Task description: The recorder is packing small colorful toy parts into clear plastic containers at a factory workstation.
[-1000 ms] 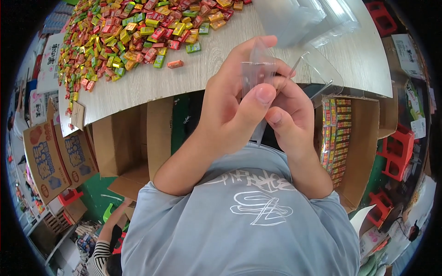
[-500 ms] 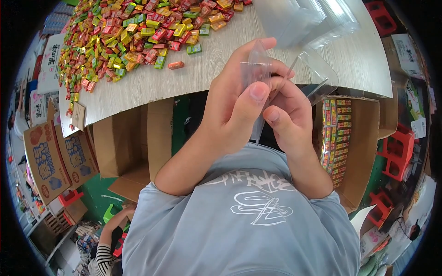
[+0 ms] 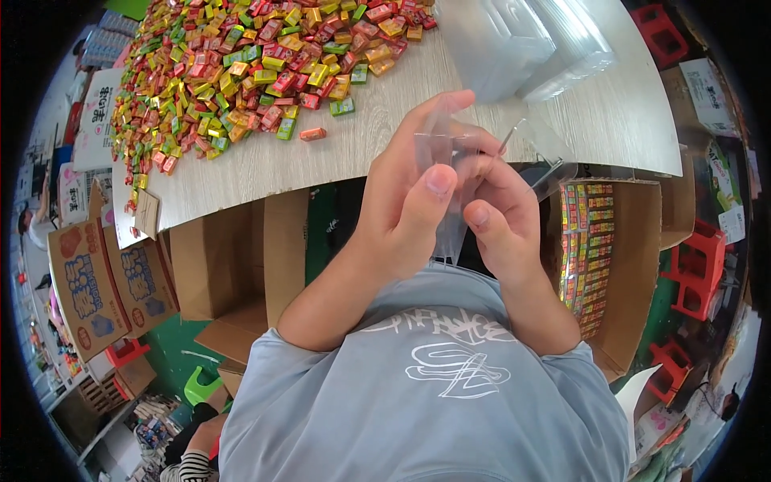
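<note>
plastic bag (image 3: 450,173), small and clear, sits between our two hands, held up in front of our chest just off the near edge of the table (image 3: 377,145). our left hand (image 3: 409,205) pinches it from the left, thumb pressed against its front and fingers curled behind it, so that hand is closed on the bag. our right hand (image 3: 502,213) grips the bag's right side, thumb tucked in and fingers (image 3: 482,157) bent over the top edge, closed on it too. the two hands are touching or nearly so around the thin film; whether the bag's mouth is apart we cannot tell. a heap of small wrapped candies (image 3: 249,64) in red, yellow, green and orange covers the far left part of the table, with one orange candy (image 3: 313,133) lying alone nearer the near edge. a stack of clear bags (image 3: 530,40) rests toward the far right corner. below the table's near edge stand open cardboard boxes (image 3: 233,257), and one box on the right (image 3: 634,265) holds rows of packed candies (image 3: 586,249). red stools (image 3: 699,265) stand beyond it.
</note>
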`<state>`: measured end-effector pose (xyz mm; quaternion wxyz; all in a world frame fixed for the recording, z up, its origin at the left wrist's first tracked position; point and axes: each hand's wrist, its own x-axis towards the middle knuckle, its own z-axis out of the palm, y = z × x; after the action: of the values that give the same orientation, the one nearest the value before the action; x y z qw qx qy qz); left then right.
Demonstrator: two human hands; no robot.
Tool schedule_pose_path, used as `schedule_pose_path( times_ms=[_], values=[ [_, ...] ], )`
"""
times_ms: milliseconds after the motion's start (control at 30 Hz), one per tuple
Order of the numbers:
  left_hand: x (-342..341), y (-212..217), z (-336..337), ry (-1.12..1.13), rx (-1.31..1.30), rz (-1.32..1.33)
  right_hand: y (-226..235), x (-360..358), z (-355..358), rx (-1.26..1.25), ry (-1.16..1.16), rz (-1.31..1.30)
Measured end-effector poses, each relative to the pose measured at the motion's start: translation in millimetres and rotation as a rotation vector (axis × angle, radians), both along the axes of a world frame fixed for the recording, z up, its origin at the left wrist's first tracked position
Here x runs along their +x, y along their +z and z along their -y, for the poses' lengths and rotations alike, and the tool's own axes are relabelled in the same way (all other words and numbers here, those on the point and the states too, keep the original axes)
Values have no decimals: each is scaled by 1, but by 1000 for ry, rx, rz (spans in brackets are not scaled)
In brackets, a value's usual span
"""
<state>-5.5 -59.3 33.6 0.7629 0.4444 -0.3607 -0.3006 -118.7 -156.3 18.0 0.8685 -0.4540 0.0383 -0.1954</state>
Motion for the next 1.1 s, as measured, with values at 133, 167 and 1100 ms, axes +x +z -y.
schedule_pose_path(
  times_ms=[133, 167, 1100],
  values=[
    [-1, 2, 0, -41, -23, -79, -5, -1, 3, -95, 3, -42],
    [0, 2, -1, -42, -22, -76, -6, -1, 3, -120, -4, -57],
    [-5, 5, 5, -24, 38, -16, -13, -9, 13, -197, -131, 15]
  ],
)
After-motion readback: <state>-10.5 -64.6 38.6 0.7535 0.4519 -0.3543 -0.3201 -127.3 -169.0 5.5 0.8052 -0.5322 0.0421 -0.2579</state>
